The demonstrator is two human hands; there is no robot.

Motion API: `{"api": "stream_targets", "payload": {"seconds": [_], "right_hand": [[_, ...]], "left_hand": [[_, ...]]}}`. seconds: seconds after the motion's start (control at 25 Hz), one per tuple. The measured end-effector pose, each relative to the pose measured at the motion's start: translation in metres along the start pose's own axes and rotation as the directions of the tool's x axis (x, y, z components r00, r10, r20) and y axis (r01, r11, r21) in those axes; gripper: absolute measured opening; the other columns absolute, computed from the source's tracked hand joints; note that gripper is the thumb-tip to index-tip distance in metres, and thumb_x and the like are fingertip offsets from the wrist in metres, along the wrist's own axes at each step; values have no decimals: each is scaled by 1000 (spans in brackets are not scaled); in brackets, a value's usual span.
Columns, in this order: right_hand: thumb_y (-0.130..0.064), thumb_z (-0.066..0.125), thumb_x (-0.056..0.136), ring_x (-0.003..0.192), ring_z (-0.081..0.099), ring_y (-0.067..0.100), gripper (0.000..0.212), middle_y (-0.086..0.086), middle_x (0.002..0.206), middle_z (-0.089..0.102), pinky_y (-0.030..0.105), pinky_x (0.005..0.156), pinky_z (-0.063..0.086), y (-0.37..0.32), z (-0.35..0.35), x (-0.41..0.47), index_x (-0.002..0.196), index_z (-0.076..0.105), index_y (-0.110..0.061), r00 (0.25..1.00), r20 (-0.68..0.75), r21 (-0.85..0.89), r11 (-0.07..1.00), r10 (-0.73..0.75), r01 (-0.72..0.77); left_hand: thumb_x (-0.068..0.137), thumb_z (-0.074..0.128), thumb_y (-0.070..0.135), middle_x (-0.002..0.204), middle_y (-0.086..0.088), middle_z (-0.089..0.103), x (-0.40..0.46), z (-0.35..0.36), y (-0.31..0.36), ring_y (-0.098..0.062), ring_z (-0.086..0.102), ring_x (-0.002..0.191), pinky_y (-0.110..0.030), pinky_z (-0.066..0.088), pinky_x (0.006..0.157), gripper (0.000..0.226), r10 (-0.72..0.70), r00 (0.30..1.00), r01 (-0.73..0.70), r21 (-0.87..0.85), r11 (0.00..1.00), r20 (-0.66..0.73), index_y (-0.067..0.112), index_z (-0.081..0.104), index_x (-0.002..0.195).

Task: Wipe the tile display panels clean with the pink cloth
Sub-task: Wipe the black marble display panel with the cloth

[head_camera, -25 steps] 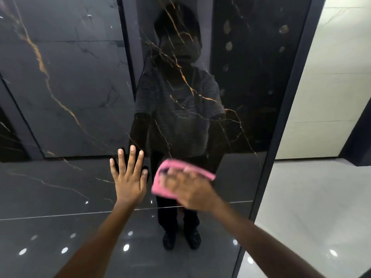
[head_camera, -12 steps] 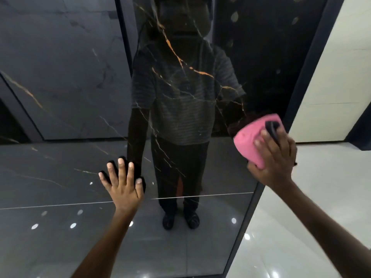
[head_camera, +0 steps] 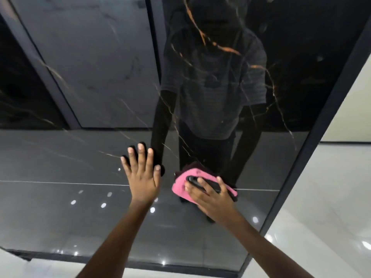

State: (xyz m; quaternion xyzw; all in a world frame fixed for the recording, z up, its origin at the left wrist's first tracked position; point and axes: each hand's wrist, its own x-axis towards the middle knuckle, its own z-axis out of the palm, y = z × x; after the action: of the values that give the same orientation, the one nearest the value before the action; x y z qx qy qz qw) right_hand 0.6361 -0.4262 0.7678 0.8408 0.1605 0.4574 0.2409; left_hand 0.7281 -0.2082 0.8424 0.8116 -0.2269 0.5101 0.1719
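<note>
A glossy black tile panel [head_camera: 100, 77] with gold veins stood upright on a pale floor [head_camera: 331, 197]. The left hand [head_camera: 143, 178] lay flat against the panel, fingers straight and spread. The right hand [head_camera: 208, 199] pressed the pink cloth [head_camera: 181, 184] against the panel's lower part, fingers extended over it.

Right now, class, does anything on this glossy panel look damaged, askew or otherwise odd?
One oddity: a dark slim object lies under the right hand on the pink cloth; I cannot identify it. The panel looks intact; the gold lines look like veining.
</note>
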Motion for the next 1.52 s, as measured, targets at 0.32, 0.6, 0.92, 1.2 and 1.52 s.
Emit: {"api": "stream_targets", "payload": {"seconds": [0.32,0.6,0.92,1.2,1.52], "right_hand": [[-11,59,65,111,50,36,64,-1,137,51,50,81,50,19,-123,46,128,57,-21,802,257,536,611,539,-583],[-7,65,76,116,56,20,53,3,132,55,38,103,44,-95,-244,152,128,62,-15,446,785,588,-289,430,-756],[5,62,78,88,62,21,44,3,103,66,34,77,50,-283,-357,192,116,66,-15,453,888,435,-468,81,-769],[-15,65,64,71,59,15,38,0,86,66,25,61,46,-437,-352,255,100,66,-26,449,869,347,-393,-208,-852],[-21,59,56,68,60,14,55,0,89,69,19,54,46,-618,-274,399,110,67,-25,453,828,345,-337,-330,-876]], "left_hand": [[99,43,30,153,10,33,-32,-145,20,-13,28,145,-30,24,116,46,-326,816,462,-200,864,478,18,45,143],[99,53,22,115,-9,67,-46,-321,-41,-21,61,107,-25,46,91,29,-693,455,887,-217,407,559,12,63,124],[98,54,19,117,-6,66,-169,-489,-128,-18,60,108,-23,41,91,32,-867,297,955,-118,273,400,6,63,126],[101,45,36,141,5,52,-243,-543,-254,-18,52,123,-34,39,104,41,-920,209,937,201,285,331,22,49,139],[103,36,37,144,3,47,-262,-536,-499,-17,46,129,-29,39,101,43,-860,176,698,556,452,478,22,41,144]]}}
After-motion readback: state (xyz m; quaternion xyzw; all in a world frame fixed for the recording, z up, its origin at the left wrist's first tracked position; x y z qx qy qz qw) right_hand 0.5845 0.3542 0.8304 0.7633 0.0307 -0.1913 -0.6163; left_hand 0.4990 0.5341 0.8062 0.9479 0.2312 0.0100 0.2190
